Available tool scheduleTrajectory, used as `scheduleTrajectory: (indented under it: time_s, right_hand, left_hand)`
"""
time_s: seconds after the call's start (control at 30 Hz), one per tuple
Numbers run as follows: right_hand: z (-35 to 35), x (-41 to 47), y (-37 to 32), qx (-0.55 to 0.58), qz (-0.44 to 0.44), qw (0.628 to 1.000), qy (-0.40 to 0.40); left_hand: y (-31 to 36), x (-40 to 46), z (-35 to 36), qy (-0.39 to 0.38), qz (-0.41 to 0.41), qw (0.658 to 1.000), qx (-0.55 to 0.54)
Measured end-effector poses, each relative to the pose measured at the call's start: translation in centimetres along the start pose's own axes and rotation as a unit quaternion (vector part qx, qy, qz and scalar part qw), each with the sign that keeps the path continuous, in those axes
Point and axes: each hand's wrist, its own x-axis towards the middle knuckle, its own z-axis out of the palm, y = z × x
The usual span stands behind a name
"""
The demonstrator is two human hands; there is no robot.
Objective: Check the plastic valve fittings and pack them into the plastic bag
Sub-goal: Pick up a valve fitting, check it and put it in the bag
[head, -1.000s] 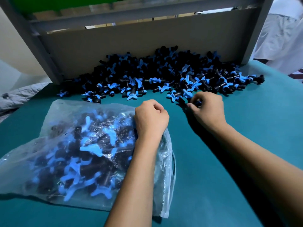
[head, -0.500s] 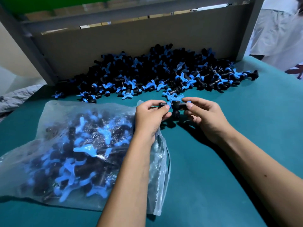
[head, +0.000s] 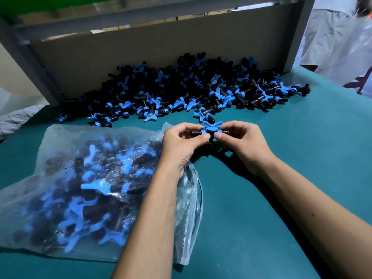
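One black valve fitting (head: 208,130) with a blue butterfly handle is held level between both hands above the green table. My left hand (head: 181,143) pinches its left end, my right hand (head: 241,143) its right end. A big heap of the same black and blue fittings (head: 191,91) lies behind, against the cardboard wall. A clear plastic bag (head: 84,190) with several fittings inside lies at the left, under my left forearm, its mouth facing right.
A cardboard panel (head: 151,47) in a grey metal frame (head: 302,33) closes off the back of the table. A person in a light garment (head: 338,43) stands at the far right. Bare green tabletop (head: 291,168) stretches to the right of my hands.
My right hand took a fitting from the heap's edge and drew it toward me. My left hand left the bag and now grips the fitting's other end.
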Motion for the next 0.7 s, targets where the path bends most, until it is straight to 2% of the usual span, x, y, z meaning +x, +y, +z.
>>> scheduleTrajectory:
  time_s: [0.13,0.27,0.37,0.5,0.57,0.63,0.7]
  right_hand:
    - [-0.4,0.5,0.0,0.108,0.038,0.989,0.094]
    - [-0.6,0.7,0.2,0.127,0.039,0.984,0.118]
    - [-0.3,0.5,0.3,0.048,0.010,0.989,0.140]
    - [0.6,-0.2,0.1,-0.106,-0.052,0.992,0.035]
    - [0.7,-0.5,0.1,-0.193,-0.090,0.977,0.028]
    - [0.6,-0.5,-0.1,-0.218,-0.107,0.969,0.040]
    - [0.6,-0.6,-0.2,-0.189,-0.100,0.977,0.024]
  left_hand:
    - [-0.1,0.6,-0.7,0.047,0.009,0.999,0.007]
    - [-0.1,0.7,-0.7,0.059,-0.003,0.998,0.008]
    - [-0.1,0.7,-0.2,0.106,-0.009,0.994,-0.012]
    - [-0.3,0.6,0.5,0.127,0.002,0.992,0.005]
    - [-0.4,0.4,1.1,0.117,0.019,0.993,0.024]
    - [-0.4,0.4,1.4,0.109,0.032,0.992,0.054]
    - [-0.3,0.4,1.5,0.109,0.042,0.989,0.091]
